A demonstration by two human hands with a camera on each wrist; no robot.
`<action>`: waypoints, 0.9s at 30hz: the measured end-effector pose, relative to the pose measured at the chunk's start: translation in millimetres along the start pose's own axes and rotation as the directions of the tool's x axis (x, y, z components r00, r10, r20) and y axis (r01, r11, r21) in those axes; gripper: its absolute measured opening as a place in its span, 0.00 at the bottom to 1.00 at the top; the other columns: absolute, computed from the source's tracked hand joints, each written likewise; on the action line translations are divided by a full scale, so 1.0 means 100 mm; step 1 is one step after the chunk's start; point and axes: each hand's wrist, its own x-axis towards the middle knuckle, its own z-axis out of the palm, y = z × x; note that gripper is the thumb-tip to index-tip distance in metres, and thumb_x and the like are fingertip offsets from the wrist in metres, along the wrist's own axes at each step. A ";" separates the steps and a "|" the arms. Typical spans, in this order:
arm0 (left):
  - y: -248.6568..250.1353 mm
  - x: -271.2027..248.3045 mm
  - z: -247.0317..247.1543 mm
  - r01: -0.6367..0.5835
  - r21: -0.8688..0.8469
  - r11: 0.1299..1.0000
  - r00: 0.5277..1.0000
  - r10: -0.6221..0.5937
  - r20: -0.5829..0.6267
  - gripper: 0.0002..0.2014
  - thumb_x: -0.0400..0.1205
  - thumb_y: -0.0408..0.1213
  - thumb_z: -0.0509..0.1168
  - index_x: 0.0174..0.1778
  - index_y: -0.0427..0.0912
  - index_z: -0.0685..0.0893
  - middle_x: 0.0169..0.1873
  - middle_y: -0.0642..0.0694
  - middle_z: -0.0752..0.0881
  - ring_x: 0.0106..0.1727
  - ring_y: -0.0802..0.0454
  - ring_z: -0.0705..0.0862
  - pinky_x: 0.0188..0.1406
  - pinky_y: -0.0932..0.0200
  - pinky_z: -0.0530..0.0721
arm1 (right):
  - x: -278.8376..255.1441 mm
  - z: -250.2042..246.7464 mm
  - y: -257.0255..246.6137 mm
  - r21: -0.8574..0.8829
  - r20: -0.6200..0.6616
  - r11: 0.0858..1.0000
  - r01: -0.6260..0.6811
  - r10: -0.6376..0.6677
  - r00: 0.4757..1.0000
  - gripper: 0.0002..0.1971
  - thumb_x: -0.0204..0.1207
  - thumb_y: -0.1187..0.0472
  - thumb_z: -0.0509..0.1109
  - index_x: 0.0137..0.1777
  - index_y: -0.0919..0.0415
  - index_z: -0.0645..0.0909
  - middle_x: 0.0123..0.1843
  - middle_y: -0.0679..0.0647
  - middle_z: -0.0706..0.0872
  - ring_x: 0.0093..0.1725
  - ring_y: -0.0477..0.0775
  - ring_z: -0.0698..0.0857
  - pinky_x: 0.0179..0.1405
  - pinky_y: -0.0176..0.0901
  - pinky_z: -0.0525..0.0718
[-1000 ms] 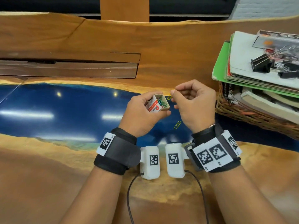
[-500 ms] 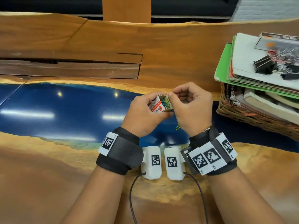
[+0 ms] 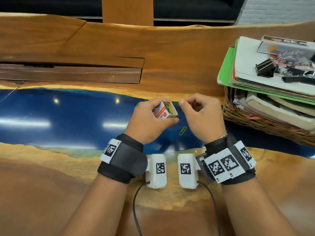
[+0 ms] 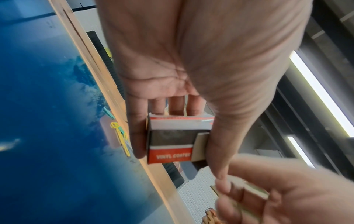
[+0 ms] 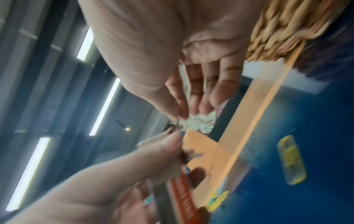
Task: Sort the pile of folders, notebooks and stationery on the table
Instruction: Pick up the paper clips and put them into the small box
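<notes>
The wood-and-blue-resin table (image 3: pixel 51 116) takes up most of the view, with a wicker basket (image 3: pixel 255 123) off to the right stuffed with notebooks and a pile of folders (image 3: pixel 247 68) on top, black binder clips (image 3: pixel 265 68) sitting on that. Front and centre, the left hand (image 3: pixel 146 123) has its fingers and thumb wrapped round a little red-and-white paper clip box (image 3: pixel 164 111), drawer slid open and coloured clips showing inside. The right hand (image 3: pixel 202 116) was right up at the box mouth half a second ago and a second ago was carrying a clip toward it; now it's pulled back a bit to the right, thumb and fingertips drawn together. Can't tell for sure if anything's still pinched there, the wrist view is too blurry, but nothing shows. So I'd guess that clip went in. Still a yellow paper clip (image 3: pixel 182 130) lying on the blue part just below the hands, and a few more loose clips (image 4: pixel 119 133) past the box near the far wood edge, so there's more picking up to do.
</notes>
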 end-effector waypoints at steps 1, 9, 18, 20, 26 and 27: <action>-0.02 -0.01 0.02 0.018 -0.002 1.000 1.000 -0.018 0.000 0.19 0.69 0.37 0.82 0.54 0.45 0.88 0.41 0.49 0.89 0.40 0.55 0.85 0.43 0.58 0.85 | -0.01 -0.05 0.05 -0.065 0.051 0.996 -0.053 0.057 0.997 0.09 0.76 0.62 0.74 0.34 0.54 0.85 0.30 0.50 0.85 0.31 0.47 0.80 0.35 0.42 0.80; 0.01 -0.26 0.00 0.120 -0.035 0.992 0.993 -0.120 0.010 0.16 0.71 0.34 0.81 0.53 0.43 0.87 0.43 0.38 0.90 0.35 0.50 0.84 0.42 0.49 0.88 | -0.07 -0.32 0.00 -0.548 0.480 0.833 -0.072 0.384 0.789 0.20 0.76 0.69 0.64 0.58 0.44 0.87 0.51 0.47 0.81 0.54 0.49 0.82 0.59 0.45 0.82; 0.06 -0.62 -0.07 0.150 -0.026 0.988 0.988 -0.151 -0.041 0.16 0.69 0.35 0.82 0.50 0.44 0.88 0.40 0.46 0.90 0.35 0.50 0.85 0.43 0.48 0.88 | 0.03 -0.04 -0.10 -0.758 0.447 0.651 0.042 0.472 0.760 0.02 0.75 0.63 0.66 0.43 0.60 0.81 0.41 0.55 0.86 0.41 0.59 0.85 0.42 0.46 0.87; 0.04 -0.66 -0.08 0.144 -0.002 0.990 0.989 -0.144 -0.043 0.16 0.67 0.38 0.83 0.48 0.47 0.88 0.41 0.49 0.90 0.37 0.51 0.86 0.46 0.47 0.89 | 0.03 -0.03 -0.10 -0.770 0.447 0.636 0.048 0.484 0.752 0.03 0.75 0.64 0.65 0.40 0.60 0.77 0.38 0.55 0.83 0.39 0.59 0.83 0.38 0.44 0.84; 0.04 -0.68 -0.11 0.151 -0.017 0.988 0.988 -0.151 -0.042 0.16 0.68 0.37 0.82 0.48 0.51 0.86 0.42 0.49 0.90 0.39 0.53 0.87 0.44 0.54 0.90 | -0.02 -0.04 -0.12 -0.808 0.463 0.568 0.156 0.450 0.763 0.06 0.76 0.64 0.64 0.51 0.59 0.80 0.49 0.55 0.85 0.46 0.60 0.85 0.51 0.54 0.88; 0.05 -0.68 -0.11 0.156 -0.042 0.987 0.987 -0.157 -0.030 0.15 0.69 0.36 0.82 0.48 0.51 0.86 0.42 0.47 0.90 0.39 0.52 0.86 0.42 0.55 0.90 | 0.00 -0.04 -0.12 -0.795 0.470 0.586 0.157 0.431 0.770 0.06 0.77 0.64 0.63 0.51 0.59 0.80 0.49 0.55 0.86 0.47 0.60 0.85 0.51 0.54 0.88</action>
